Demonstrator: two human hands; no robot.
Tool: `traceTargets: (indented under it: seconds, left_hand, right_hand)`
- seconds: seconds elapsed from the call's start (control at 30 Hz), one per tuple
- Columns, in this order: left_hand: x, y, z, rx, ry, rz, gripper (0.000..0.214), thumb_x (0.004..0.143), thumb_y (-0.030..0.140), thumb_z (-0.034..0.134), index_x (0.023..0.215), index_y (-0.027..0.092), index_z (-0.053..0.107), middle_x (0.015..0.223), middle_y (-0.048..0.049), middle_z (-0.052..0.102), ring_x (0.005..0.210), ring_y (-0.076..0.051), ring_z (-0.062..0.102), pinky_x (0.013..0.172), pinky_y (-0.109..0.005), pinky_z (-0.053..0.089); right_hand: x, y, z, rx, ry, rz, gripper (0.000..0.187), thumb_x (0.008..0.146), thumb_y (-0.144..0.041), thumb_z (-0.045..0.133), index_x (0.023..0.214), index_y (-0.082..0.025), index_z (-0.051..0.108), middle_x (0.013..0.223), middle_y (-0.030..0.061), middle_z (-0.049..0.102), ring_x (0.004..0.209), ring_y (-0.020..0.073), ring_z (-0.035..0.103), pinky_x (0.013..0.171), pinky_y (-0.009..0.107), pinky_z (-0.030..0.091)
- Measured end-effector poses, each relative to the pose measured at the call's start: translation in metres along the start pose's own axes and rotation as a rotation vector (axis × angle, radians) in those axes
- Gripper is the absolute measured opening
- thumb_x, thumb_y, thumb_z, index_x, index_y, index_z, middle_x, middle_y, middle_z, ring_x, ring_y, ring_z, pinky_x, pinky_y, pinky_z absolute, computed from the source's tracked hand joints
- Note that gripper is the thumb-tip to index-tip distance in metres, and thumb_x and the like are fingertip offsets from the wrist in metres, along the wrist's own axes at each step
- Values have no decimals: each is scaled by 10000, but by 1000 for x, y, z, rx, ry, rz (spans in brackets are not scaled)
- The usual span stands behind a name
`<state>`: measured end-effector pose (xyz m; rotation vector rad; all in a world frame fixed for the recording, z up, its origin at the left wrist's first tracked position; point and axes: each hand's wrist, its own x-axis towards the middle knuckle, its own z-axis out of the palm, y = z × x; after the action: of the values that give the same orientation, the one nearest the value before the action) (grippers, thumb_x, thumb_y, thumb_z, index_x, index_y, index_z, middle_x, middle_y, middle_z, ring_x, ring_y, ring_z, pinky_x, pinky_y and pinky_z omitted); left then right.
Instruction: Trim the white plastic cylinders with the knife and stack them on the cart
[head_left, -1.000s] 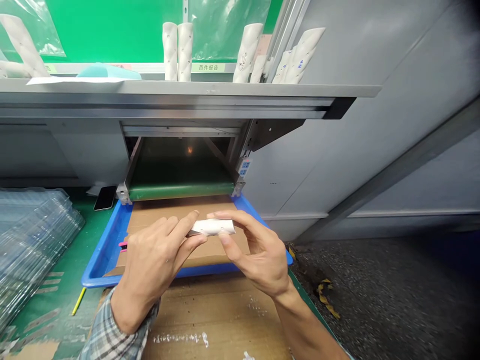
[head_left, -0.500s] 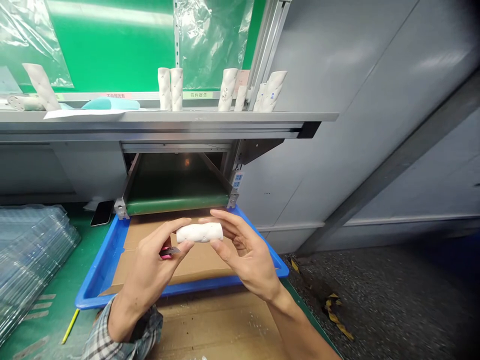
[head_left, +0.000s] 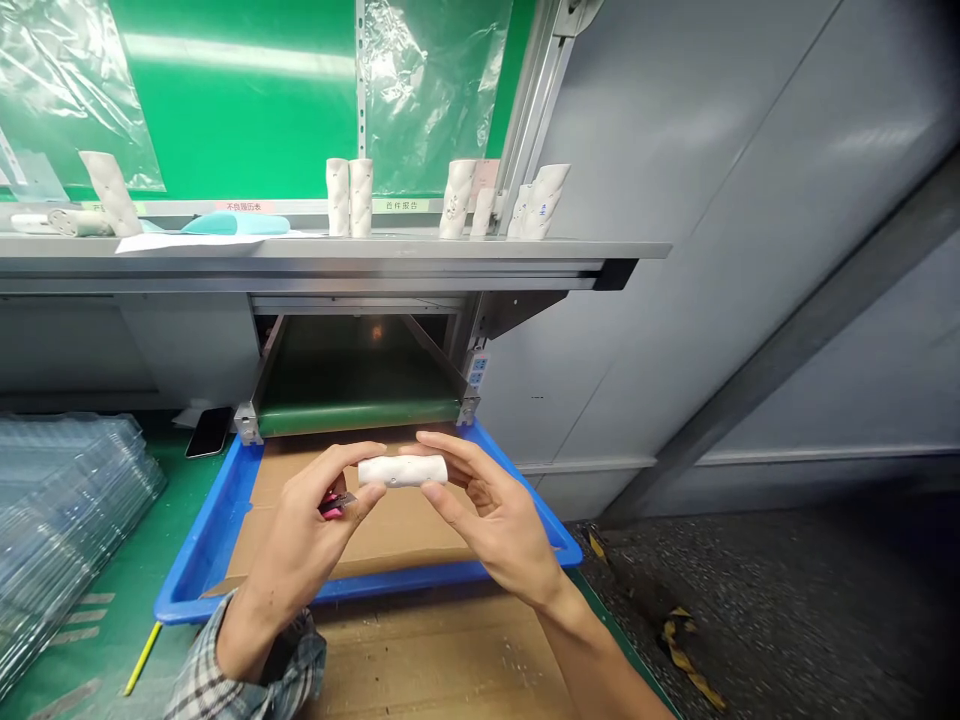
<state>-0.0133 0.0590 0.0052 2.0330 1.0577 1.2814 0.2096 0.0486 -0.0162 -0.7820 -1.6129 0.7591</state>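
A short white cylindrical part (head_left: 403,470) is held level between both hands, above a blue tray (head_left: 196,565) lined with cardboard. My left hand (head_left: 311,535) pinches the part's left end with its fingertips and also grips a small pink-handled blade tool (head_left: 335,503) in the palm. My right hand (head_left: 491,520) holds the right end, fingers curled around it from behind and below.
A green conveyor belt (head_left: 352,412) ends just behind the tray, under a metal shelf (head_left: 337,252) carrying several white cylinders (head_left: 349,195). A stack of clear plastic trays (head_left: 60,510) lies at left, a phone (head_left: 208,430) beside it. Grey wall and dark floor lie to the right.
The view tilted up, showing more of the shelf. Both hands turned the white part; the left fingers slid off its top to its end, exposing the pink tool.
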Motion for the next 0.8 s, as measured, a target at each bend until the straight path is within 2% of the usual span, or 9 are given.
traceTargets:
  seconds: [0.17, 0.27, 0.37, 0.43, 0.5, 0.6, 0.7, 0.8]
  left_hand:
    - [0, -1, -3, -13, -30, -60, 329, 1046, 410, 584, 1299, 236, 701, 998, -40, 756, 667, -135, 549, 581, -251, 417]
    - [-1, 1, 1, 19, 18, -21, 262, 1019, 395, 627, 1191, 228, 731, 866, -8, 718, 603, -123, 503, 543, -238, 389]
    - [-4, 5, 8, 104, 49, 53, 179, 995, 371, 680, 1092, 231, 734, 802, 20, 696, 564, -113, 491, 539, -232, 392]
    - [-6, 8, 11, 163, 31, 88, 177, 997, 395, 695, 1080, 240, 709, 824, 30, 715, 573, -115, 519, 567, -235, 415]
    - [-8, 9, 10, 192, 9, 99, 231, 1020, 446, 659, 1138, 247, 661, 890, 28, 734, 603, -123, 555, 592, -243, 435]
    - [-10, 9, 4, 220, -9, 90, 258, 1103, 456, 476, 1181, 245, 601, 973, 3, 727, 714, -146, 627, 653, -264, 459]
    - [-11, 6, 0, 297, -21, 87, 333, 1149, 382, 331, 1029, 242, 609, 869, 5, 689, 742, -160, 633, 671, -282, 435]
    - [-12, 5, 1, 367, -22, 136, 362, 1150, 404, 353, 940, 231, 591, 797, 13, 669, 691, -160, 616, 633, -291, 395]
  right_hand:
    - [1, -2, 1, -42, 0, -86, 435, 1031, -251, 696, 1452, -312, 610, 1374, 69, 740, 1299, 211, 706, 1149, 388, 582]
    - [2, -4, 2, -243, -12, -156, 395, 1022, -219, 692, 1404, -304, 639, 1353, 58, 742, 1274, 216, 709, 1125, 387, 586]
    - [3, -2, 3, -507, -17, -294, 353, 994, -262, 756, 1335, -277, 668, 1237, 58, 782, 1120, 236, 754, 1005, 391, 617]
    - [2, 0, 4, -589, -13, -367, 296, 1001, -316, 756, 1282, -264, 680, 1128, 51, 806, 982, 233, 771, 894, 376, 629]
    - [2, 1, 4, -572, -17, -347, 256, 1018, -342, 733, 1255, -260, 681, 1086, 43, 811, 925, 219, 774, 840, 350, 631]
    - [2, -3, 4, -459, -22, -218, 244, 1006, -323, 752, 1235, -268, 689, 1109, 29, 809, 971, 207, 780, 863, 319, 641]
    - [3, -8, 4, -376, -27, -167, 229, 987, -298, 775, 1208, -271, 720, 1149, 39, 794, 1059, 223, 768, 938, 339, 643]
    - [4, -8, 1, -362, -62, -179, 259, 999, -311, 758, 1255, -285, 733, 1200, 58, 781, 1115, 238, 757, 985, 362, 645]
